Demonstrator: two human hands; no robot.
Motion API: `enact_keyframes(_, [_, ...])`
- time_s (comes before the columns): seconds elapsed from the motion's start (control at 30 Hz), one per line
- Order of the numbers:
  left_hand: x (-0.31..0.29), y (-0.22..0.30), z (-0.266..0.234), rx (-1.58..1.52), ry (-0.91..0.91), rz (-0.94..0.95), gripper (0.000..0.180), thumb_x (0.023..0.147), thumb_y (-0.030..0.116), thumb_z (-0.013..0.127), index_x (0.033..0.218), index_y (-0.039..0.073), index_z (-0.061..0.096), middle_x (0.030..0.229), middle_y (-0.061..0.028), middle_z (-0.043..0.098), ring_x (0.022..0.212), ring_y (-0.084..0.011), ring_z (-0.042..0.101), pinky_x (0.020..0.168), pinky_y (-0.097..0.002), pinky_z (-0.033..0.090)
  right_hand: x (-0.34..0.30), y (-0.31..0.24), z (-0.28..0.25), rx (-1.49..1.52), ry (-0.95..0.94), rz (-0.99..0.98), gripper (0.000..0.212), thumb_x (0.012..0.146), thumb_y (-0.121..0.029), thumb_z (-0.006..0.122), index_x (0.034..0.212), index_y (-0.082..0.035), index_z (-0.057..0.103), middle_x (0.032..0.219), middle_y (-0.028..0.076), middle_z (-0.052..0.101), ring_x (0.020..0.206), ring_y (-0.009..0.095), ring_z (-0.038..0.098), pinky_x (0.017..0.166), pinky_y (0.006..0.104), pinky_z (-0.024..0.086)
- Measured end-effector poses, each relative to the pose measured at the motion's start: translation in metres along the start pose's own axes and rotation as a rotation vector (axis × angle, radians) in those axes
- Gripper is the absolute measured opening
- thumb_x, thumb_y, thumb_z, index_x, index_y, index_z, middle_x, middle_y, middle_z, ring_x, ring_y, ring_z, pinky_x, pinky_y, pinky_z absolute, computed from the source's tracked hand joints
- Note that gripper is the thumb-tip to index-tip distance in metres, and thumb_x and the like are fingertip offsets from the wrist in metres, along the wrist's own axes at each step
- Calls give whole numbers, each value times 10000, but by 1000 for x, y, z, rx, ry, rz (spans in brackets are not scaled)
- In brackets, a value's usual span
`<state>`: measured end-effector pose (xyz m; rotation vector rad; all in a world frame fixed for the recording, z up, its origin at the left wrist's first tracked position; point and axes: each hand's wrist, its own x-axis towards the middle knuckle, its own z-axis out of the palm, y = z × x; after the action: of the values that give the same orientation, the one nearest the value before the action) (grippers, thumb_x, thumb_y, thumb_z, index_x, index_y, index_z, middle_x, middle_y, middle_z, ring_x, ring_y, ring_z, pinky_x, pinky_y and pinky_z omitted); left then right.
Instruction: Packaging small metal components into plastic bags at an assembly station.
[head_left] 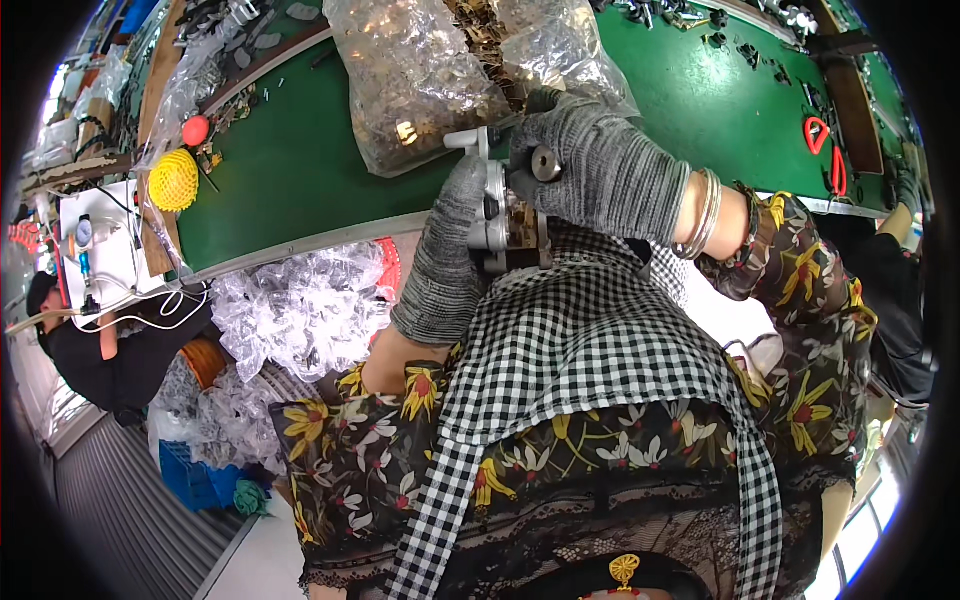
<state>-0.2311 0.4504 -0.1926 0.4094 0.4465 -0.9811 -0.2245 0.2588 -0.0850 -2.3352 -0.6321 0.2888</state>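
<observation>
Both my hands wear grey knitted gloves and meet at the near edge of the green table. My left hand [443, 235] is closed round a silvery metal lock-like assembly [492, 215], which has a short lever-like arm [466, 139] at its top. Against the assembly's right side, the fingers of my right hand [600, 165] are curled. A round metal end with a centre hole [545, 164] pokes out of that grip; the rest of this part is hidden. Just beyond my hands lie a clear plastic bag of small metal parts [405, 85] and loose brass-coloured pieces [487, 40].
Red-handled scissors [838, 172] lie at the table's right. A yellow spiky ball [174, 181] and a red ball [196, 130] sit by the left divider. Clear plastic pieces [300, 310] fill a container below the left edge. Another person [120, 350] is at far left; a gloved hand [906, 190] shows far right.
</observation>
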Motion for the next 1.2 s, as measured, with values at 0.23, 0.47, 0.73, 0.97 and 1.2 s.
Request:
enact_keyframes(0.23, [-47,13,36,198,148,309,498,911,449,449,1138,11,518,945,-175,625,688,-272,655,546,-383,581,10,-23,9,-113,176,-154,299,755,-216,671,958,-1,630,804,165,617,742,288,616,706,354,517])
enact_keyframes(0.47, [-61,9,56,492,316,418,510,869,435,523,1132,-2,515,926,-167,632,692,-266,661,566,-389,587,15,-29,9,-45,53,13,277,757,-205,662,962,-19,642,984,211,596,939,347,574,832,401,468])
enact_keyframes(0.73, [-63,16,70,472,222,387,574,856,421,547,1212,-17,443,980,-181,622,728,-273,664,578,-395,593,14,-27,2,-72,153,-143,255,776,-202,629,940,-7,646,995,197,595,954,344,570,835,397,469])
enact_keyframes(0.97, [-60,23,53,591,200,425,543,870,372,552,1232,-13,428,982,-189,619,771,-268,664,594,-388,598,18,-33,6,-132,223,-114,243,756,-171,631,924,5,625,867,144,611,753,270,613,714,338,515])
enact_keyframes(1.2, [-68,37,45,364,83,299,480,865,345,533,1178,-13,471,981,-170,621,802,-277,659,643,-417,588,22,-43,4,-102,238,-161,295,733,-179,659,961,5,623,961,188,583,831,312,607,734,374,509])
